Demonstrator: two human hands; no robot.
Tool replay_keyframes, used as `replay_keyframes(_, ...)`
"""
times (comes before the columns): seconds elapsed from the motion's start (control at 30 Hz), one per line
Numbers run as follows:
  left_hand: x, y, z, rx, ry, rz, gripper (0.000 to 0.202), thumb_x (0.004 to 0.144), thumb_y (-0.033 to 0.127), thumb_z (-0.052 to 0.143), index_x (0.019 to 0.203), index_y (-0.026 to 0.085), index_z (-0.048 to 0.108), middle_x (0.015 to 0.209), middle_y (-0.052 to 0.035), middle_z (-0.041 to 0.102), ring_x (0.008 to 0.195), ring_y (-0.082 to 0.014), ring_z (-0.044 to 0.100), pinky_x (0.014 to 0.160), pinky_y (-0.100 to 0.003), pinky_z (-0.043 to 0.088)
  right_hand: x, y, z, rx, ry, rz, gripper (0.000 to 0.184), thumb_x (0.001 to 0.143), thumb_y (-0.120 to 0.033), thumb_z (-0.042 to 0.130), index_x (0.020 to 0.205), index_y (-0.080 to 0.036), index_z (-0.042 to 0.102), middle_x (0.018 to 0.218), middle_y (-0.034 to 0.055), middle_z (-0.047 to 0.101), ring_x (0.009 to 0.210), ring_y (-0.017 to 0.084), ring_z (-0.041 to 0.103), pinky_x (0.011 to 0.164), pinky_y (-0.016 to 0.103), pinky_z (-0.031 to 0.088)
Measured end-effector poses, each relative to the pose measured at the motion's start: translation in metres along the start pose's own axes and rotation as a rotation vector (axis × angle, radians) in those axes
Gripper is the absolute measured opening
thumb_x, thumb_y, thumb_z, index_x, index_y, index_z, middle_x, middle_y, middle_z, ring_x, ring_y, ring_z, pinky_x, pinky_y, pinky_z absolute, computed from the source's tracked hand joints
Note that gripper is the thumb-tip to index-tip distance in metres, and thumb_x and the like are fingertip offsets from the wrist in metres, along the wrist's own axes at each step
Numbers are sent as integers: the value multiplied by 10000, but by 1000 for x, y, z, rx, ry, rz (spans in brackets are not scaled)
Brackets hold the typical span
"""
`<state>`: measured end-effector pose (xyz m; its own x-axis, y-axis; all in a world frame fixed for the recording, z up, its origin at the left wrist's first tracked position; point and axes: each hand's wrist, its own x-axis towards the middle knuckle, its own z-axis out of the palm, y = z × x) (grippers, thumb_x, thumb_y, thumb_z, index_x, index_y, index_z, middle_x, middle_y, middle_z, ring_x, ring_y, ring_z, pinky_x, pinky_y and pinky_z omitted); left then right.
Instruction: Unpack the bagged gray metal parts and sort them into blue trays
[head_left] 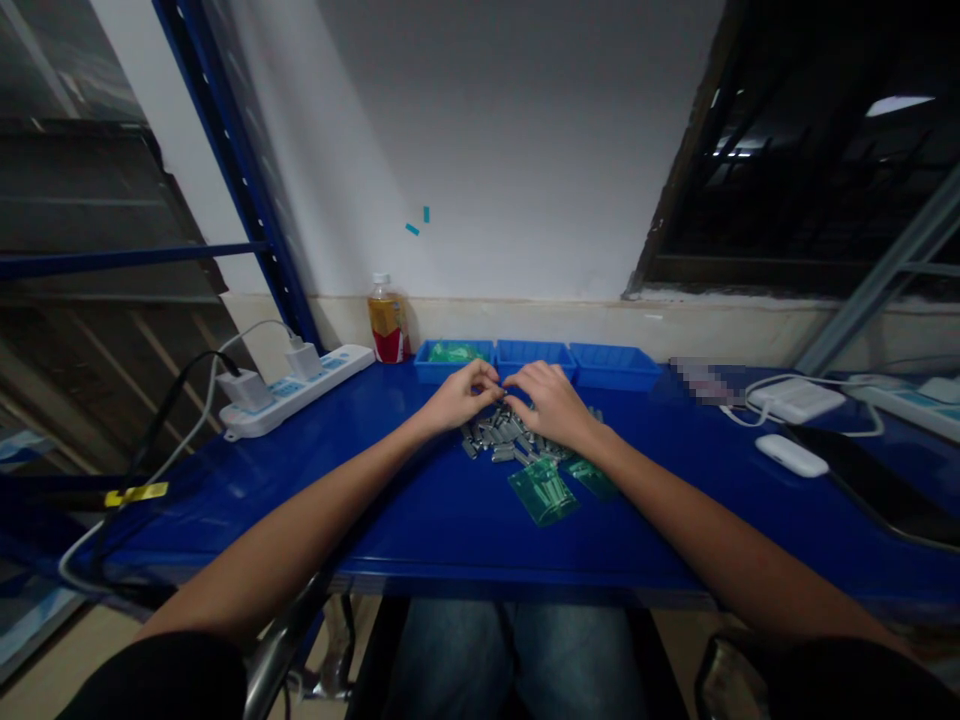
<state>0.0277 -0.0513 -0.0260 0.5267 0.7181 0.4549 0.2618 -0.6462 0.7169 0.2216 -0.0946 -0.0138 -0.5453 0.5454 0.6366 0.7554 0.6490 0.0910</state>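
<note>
My left hand (466, 393) and my right hand (551, 400) meet over a pile of small silvery metal pieces (501, 436) on the blue table. Thumb and fingers of each hand are pinched together. Whatever lies between the fingertips is too small and dark to name. A clear green packet (544, 491) with metal pieces inside lies flat in front of the pile. Partly under my right wrist is a second green packet (592, 478). Just behind my hands stand three blue trays; the left tray (433, 372) has green packets (454, 352) in it.
A drink bottle (387, 322) stands at the wall beside the trays. On the left is a white power strip (298, 390) with plugs and cables. At right lie a white case (791, 455), a black phone-like slab (877, 490) and a white charger (796, 399) with a cable.
</note>
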Motion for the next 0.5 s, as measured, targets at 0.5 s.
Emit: replay_keyframes(0.5, 6, -15, -5, 511, -187, 21, 163, 767, 198, 590, 895, 167, 687, 873, -58, 669, 792, -181, 617, 757, -274, 463, -20, 86, 3, -246, 85, 691, 304, 895, -382, 465, 828, -155, 656, 931, 124, 632, 937, 277, 509, 762, 365, 358)
